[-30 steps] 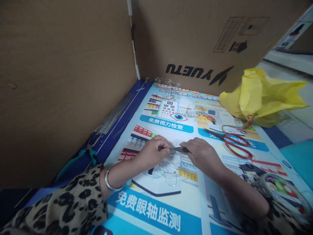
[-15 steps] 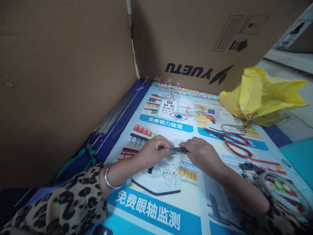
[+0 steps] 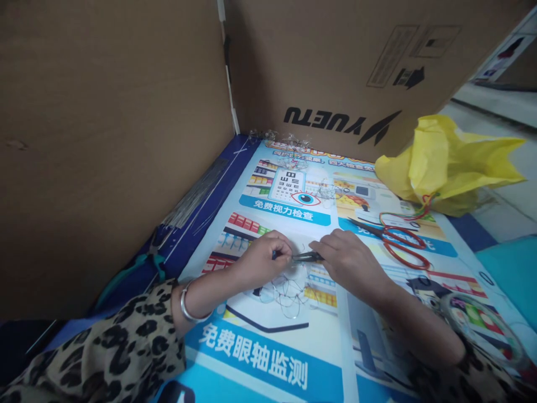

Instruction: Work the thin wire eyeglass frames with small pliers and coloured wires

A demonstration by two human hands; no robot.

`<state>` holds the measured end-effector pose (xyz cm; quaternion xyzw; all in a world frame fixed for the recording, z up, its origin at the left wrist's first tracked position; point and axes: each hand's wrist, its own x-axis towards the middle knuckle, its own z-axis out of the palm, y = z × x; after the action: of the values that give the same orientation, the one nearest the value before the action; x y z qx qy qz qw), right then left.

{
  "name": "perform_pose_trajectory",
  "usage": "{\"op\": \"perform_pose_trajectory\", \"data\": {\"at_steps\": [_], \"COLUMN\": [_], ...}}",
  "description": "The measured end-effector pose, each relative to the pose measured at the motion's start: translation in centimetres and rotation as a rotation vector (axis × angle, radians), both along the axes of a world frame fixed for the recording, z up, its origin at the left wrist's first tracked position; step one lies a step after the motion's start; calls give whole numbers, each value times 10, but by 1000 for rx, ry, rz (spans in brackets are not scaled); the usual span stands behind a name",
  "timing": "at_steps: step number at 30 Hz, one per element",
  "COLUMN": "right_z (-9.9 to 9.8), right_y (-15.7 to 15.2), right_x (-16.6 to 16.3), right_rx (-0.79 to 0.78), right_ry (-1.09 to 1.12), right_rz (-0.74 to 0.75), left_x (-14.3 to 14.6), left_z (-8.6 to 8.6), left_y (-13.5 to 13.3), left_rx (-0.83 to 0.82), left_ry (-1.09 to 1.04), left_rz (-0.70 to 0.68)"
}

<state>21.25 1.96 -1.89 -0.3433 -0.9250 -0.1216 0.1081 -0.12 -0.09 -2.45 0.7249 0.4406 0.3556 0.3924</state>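
Observation:
Near the middle of the poster, my left hand [image 3: 272, 254] pinches part of a thin bent-wire piece [image 3: 289, 296], whose loops spread below the fingers. My right hand [image 3: 350, 263] is wrapped round a pair of small dark pliers [image 3: 308, 257], their handles hidden in the palm. The plier tips point left and meet the wire right beside my left fingertips; whether the jaws are closed on it I cannot tell.
Red-handled scissors [image 3: 405, 246] lie to the right, before a yellow bag [image 3: 440, 162]. Straight wires [image 3: 193, 198] and teal-handled pliers [image 3: 146, 260] lie left. More wire pieces [image 3: 293, 148] sit behind. Cardboard [image 3: 335, 67] walls the back and left. A clear roll [image 3: 482, 324] rests right.
The plier jaws look slightly more open and turned than before. My right hand has shifted only a little; my left hand stays almost in place with the wire.

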Motion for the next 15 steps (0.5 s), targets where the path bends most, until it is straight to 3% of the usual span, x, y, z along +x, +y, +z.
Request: {"op": "perform_pose_trajectory", "data": {"at_steps": [15], "right_z": [-2], "right_y": [0], "right_x": [0], "right_rx": [98], "right_ry": [-80], "right_rz": [-9], "left_x": [3], "left_z": [-1], "left_y": [-3], "left_rx": [71], "left_ry": [18], "left_rz": [43]}}
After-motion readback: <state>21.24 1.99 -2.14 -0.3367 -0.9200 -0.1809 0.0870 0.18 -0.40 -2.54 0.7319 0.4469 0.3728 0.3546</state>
